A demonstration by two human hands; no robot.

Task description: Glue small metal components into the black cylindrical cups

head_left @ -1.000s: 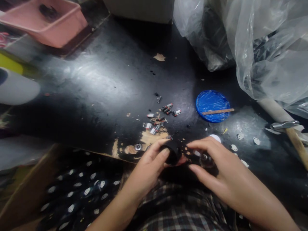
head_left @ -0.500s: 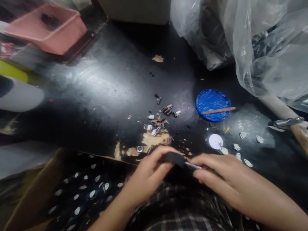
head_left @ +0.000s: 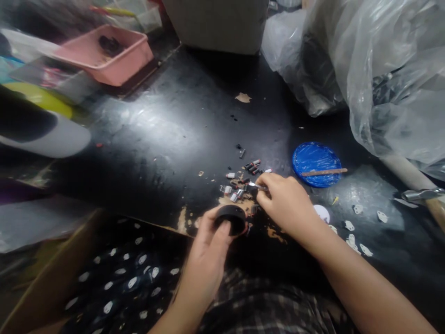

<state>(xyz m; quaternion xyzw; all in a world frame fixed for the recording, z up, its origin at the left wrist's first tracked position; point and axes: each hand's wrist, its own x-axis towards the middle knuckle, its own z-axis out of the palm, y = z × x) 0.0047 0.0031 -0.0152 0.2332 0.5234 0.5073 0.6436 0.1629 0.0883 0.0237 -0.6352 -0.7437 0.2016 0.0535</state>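
Note:
My left hand (head_left: 208, 248) grips a round, hollow black part (head_left: 230, 212) by its wall, thumb inside the opening, low over the table's near edge. In my right hand (head_left: 287, 199) is a slim silver tool that looks like tweezers (head_left: 256, 185). Its tip reaches into a loose pile of small cylinders (head_left: 237, 194), white, black and silver with reddish ends, which look like small motors. Whether the tip touches one of them I cannot tell. Just right of my right wrist lies a white disc (head_left: 321, 213), partly covered.
A blue round lid (head_left: 316, 160) with a brown stick (head_left: 325, 172) across it lies to the right, small white plates (head_left: 358, 209) below it. Clear plastic bags (head_left: 392, 93), a hammer (head_left: 422, 194) and a pink bin (head_left: 118, 65) surround the black tabletop. An open box (head_left: 135, 273) sits below left.
My right hand has moved up and left with the tool, from the black part to the pile of cylinders. My left hand has turned the black part so its opening shows. The view has shifted slightly.

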